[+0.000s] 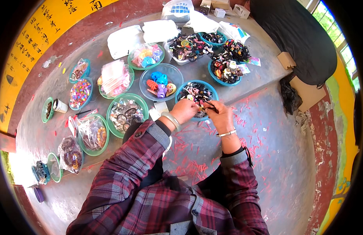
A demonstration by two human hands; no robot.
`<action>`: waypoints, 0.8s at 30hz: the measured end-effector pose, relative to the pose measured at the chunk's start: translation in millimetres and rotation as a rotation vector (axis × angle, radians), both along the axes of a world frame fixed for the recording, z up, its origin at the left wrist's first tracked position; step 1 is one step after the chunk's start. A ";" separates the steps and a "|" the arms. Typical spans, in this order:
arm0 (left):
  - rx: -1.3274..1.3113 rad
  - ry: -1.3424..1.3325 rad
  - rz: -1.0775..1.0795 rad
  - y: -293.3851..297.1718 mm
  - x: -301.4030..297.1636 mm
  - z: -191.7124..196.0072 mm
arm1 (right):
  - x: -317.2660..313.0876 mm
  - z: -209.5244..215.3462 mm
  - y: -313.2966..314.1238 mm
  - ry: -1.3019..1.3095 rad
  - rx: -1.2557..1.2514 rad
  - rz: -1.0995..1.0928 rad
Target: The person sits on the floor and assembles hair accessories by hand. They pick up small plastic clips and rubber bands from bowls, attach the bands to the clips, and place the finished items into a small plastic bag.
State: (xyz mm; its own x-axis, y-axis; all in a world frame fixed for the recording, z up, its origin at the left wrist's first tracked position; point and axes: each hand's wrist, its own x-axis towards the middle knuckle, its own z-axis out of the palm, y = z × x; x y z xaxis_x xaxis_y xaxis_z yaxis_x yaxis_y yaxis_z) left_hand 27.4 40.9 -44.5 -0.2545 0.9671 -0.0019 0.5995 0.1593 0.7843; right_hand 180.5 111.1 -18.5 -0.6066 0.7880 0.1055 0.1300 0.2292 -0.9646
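Over the near edge of a blue bowl (216,95) my hands are close together, both closed in a pinch. The bowl is heaped with black hair ties (195,91) bearing small pale and pink ornaments. Between the fingers of my right hand (221,118) is a thin dark loop that looks like a black hair tie (208,105), with something pinkish beside it. My left hand (183,112) has its fingertips pressed together at the same spot; what they grip is too small to make out. Left of the hands stands a clear bowl with blue, red and purple scrunchies (160,78).
More bowls of hair ties (224,73) stand at the far right. Green and blue basins with bagged accessories (93,135) and colourful beads (80,93) spread to the left. White bags (125,41) lie behind. Red paper scraps (189,156) litter the floor below the ledge.
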 end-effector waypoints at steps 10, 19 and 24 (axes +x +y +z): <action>-0.009 -0.070 -0.106 -0.2 0.2 3.2 | -0.5 6.4 -3.2 -0.227 0.366 0.022; -0.052 -0.487 -0.196 1.3 -0.5 -5.7 | 0.9 12.8 -6.3 -0.283 0.533 0.065; -0.043 -0.285 -0.210 4.1 -0.9 -8.7 | 4.2 13.2 -0.1 -0.224 0.472 0.037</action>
